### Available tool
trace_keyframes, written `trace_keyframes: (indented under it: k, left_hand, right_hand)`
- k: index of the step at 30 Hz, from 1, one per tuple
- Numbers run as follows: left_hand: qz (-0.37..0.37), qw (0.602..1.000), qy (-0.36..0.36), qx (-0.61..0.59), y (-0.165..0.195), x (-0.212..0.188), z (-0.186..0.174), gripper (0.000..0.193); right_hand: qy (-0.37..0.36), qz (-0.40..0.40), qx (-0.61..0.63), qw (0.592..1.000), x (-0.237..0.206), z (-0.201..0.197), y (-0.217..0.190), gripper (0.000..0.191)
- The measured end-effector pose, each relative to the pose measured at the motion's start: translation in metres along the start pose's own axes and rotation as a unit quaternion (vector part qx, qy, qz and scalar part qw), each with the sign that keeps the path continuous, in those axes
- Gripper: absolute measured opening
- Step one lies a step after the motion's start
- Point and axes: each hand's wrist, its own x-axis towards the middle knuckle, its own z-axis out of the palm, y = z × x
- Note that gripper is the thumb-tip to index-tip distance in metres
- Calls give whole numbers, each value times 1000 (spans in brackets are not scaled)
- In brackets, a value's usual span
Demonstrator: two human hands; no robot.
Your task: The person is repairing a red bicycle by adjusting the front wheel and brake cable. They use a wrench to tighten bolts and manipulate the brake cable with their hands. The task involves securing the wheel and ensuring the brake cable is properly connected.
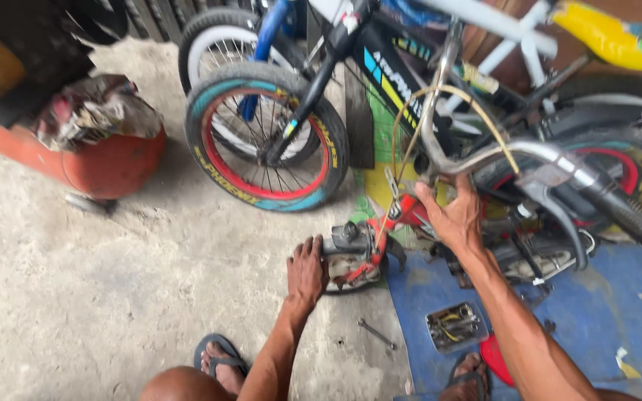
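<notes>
While the small engine [352, 256] lies on the concrete floor [113, 297], at the edge of the blue mat [611, 312], both hands work on it. It is a grey motor block with red parts, and it sits just below the front wheel [267, 137] of the small bicycle, the one with the red rim and the teal tyre.

The left hand [306, 271] rests flat against the near side of the engine, fingers together and pressed on the housing, not closed around anything. The forearm comes up almost straight from the knee. The right hand [451, 215] is on the far right side of the engine, at the red part; its fingers curl around something there, but I cannot tell what exactly they pinch, because the hand hides it. The right arm reaches in a long diagonal from the lower right corner, under the chrome handlebar [529, 152].

To do this step well, I think the left hand should hold the engine firmly down, so that it does not roll while the right hand pulls or turns. The thin cable [451, 93] curving above the engine may catch the wrist, so care is needed.

Right of the engine, on the mat, stands a small metal tray [455, 325] with tools, and a wrench [377, 334] lies on the floor just below the engine.
</notes>
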Motion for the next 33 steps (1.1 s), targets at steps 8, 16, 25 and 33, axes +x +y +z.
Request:
trace_keyframes:
  k: [8, 16, 25, 33]
  left_hand:
    - [-12, 986, -132, 105, 7, -10, 0, 82]
    - [44, 972, -200, 112, -2, 0, -45, 82]
    - [128, 968, -166, 136, 4, 3, -8, 55]
    - [170, 970, -142, 98, -6, -3, 5, 44]
  right_hand:
    - [-54, 6, 17, 998, 8, 11, 28, 20]
    - [-57, 12, 89, 994, 2, 12, 20, 19]
    - [-89, 16, 87, 992, -20, -13, -6, 17]
    - [-93, 8, 6, 996, -42, -37, -24, 18]
